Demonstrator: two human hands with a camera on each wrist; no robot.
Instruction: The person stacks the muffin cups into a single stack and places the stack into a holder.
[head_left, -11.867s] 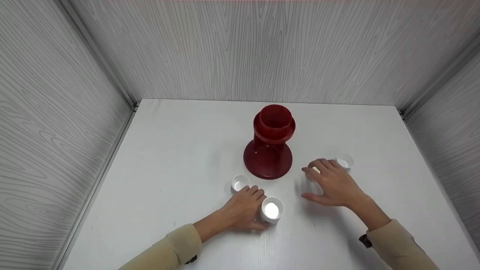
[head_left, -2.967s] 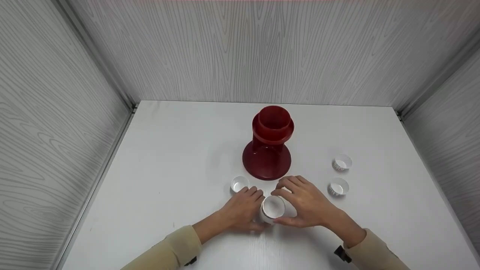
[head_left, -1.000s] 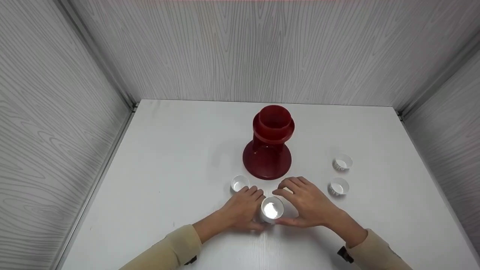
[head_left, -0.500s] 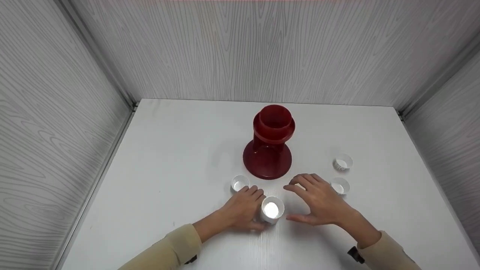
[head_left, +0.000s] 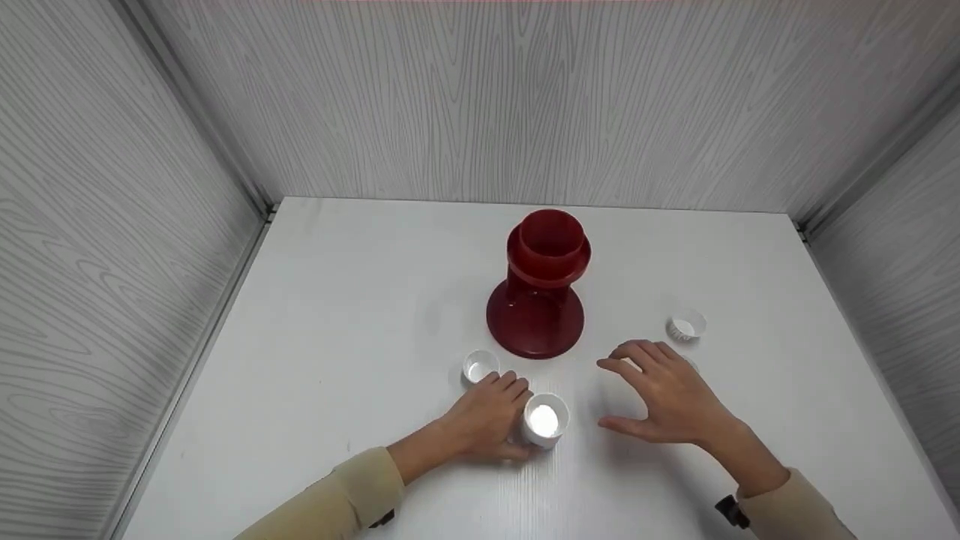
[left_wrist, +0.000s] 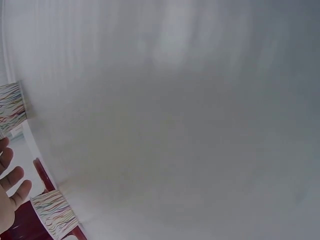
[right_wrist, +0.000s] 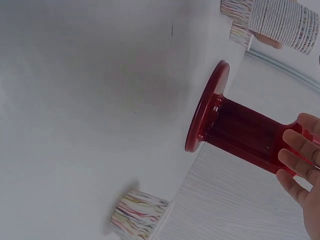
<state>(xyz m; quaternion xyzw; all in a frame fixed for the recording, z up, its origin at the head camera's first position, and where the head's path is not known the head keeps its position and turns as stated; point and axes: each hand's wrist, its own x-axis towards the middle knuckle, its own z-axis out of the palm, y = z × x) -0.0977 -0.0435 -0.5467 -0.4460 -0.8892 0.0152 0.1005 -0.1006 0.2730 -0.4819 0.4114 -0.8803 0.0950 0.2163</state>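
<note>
Grain-patterned panels at the back and both sides, cut off by the frame. Between them, a white tabletop, cropped along the near edge. Toward the back centre, an upright red stand, dark inside and, from the right wrist, partly behind fingers. At lower left and right, beige sleeves, both cut off. Left hand around the left side of a stack of white cups, steadying it between fingers and thumb, with much of the contact hidden. Right hand to the right of the stack and apart from it, fingers and thumb wide. Stack upright in front of the red stand, washed out inside by glare; cup count impossible to tell. Behind the left hand, a single cup, partly covered. Farther right, a far cup, unobstructed. Behind the right hand, a near cup, reduced to a sliver of rim. Under each cuff, a dark object, too covered to identify.
</note>
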